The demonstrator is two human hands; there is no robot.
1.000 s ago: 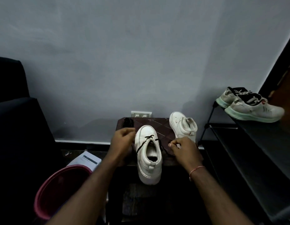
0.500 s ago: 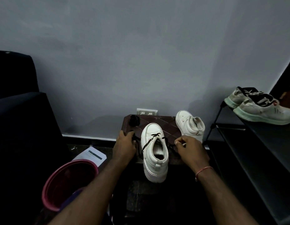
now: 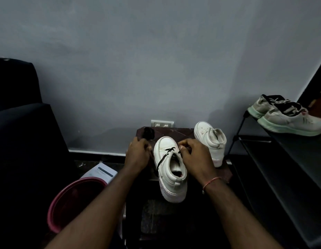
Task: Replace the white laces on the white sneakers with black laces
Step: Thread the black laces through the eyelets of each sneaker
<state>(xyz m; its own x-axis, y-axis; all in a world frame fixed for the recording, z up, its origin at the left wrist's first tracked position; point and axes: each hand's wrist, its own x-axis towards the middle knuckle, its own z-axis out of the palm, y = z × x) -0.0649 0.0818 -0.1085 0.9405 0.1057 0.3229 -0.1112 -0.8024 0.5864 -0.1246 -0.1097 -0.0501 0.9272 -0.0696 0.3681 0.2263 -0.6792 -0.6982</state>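
A white sneaker (image 3: 169, 169) stands on a dark brown stool (image 3: 176, 133), toe pointing away from me, with a black lace (image 3: 169, 150) crossed through its front eyelets. My left hand (image 3: 137, 154) is curled at the sneaker's left side, gripping the left end of the lace. My right hand (image 3: 195, 156) sits over the sneaker's right edge and pinches the right lace end near the eyelets. A second white sneaker (image 3: 211, 141) without laces stands behind to the right. A small black bundle (image 3: 148, 133) lies at the stool's back left corner.
A pink bucket (image 3: 73, 200) stands on the floor at the left, with a white paper (image 3: 100, 172) beside it. A dark chair (image 3: 21, 133) fills the left side. A black shoe rack (image 3: 281, 159) at the right holds a worn pair of grey sneakers (image 3: 285, 117). A wall socket (image 3: 162, 123) is behind the stool.
My right hand moved left and up from the stool onto the sneaker's right eyelets. My left hand stayed beside the shoe, shifting slightly toward it.
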